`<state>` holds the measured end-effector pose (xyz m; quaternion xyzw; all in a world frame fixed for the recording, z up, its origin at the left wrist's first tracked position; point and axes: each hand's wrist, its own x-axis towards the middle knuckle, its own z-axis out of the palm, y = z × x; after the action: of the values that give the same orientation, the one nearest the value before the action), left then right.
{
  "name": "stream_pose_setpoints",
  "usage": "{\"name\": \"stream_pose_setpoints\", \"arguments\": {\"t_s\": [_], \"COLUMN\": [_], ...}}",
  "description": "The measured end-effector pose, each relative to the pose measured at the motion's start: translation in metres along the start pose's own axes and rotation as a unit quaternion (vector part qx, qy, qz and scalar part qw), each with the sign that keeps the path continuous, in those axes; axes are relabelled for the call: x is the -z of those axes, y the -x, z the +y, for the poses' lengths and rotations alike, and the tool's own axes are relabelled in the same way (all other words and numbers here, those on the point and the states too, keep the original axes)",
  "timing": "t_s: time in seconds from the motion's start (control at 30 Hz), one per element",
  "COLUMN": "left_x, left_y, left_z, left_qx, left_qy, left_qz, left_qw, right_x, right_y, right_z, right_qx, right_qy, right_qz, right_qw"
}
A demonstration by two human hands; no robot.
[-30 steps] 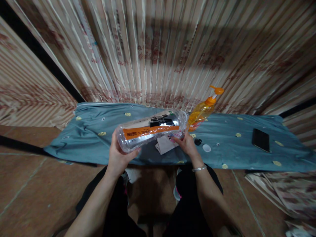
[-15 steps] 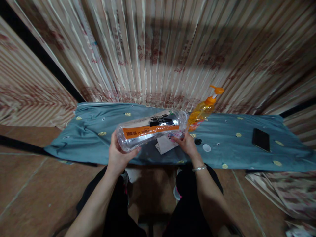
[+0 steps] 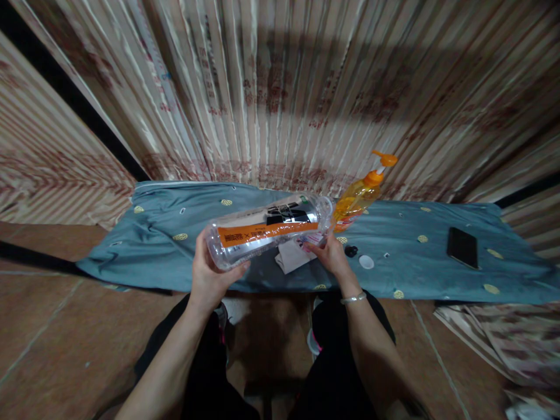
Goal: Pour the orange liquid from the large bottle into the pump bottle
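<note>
A large clear plastic bottle with an orange, black and silver label lies tilted in the air, its neck to the right and slightly higher than its base. My left hand is wrapped round the base end, thumb along the underside. Below the neck, my right hand is closed, its thumb on a small pink-and-white printed thing; the bottle partly hides this, and its kind is unclear. Whether the right fingers also touch the neck I cannot tell. Under the hands, a folded pale cloth lies on the teal-covered bench.
Just behind the neck stands an orange pump bottle. To the right lie a black cap, a white disc and a dark phone. The teal cloth covers the bench; a patterned curtain hangs behind.
</note>
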<state>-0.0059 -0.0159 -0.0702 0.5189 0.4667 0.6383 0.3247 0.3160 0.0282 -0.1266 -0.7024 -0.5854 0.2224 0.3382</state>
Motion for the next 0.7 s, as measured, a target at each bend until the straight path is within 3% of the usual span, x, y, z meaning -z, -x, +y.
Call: {"name": "stream_pose_setpoints", "arguments": {"t_s": [0.7], "left_x": [0.0], "left_y": [0.0009], "left_z": [0.003], "left_qx": [-0.011], "left_qy": [-0.009], "left_qz": [-0.016], "left_qw": [1.0], "right_x": [0.0001], "right_y": [-0.0012], "right_z": [0.0053], "right_qx": [0.014], "right_qy": [-0.006], "right_qz": [0.001], "right_qw": [1.0]}}
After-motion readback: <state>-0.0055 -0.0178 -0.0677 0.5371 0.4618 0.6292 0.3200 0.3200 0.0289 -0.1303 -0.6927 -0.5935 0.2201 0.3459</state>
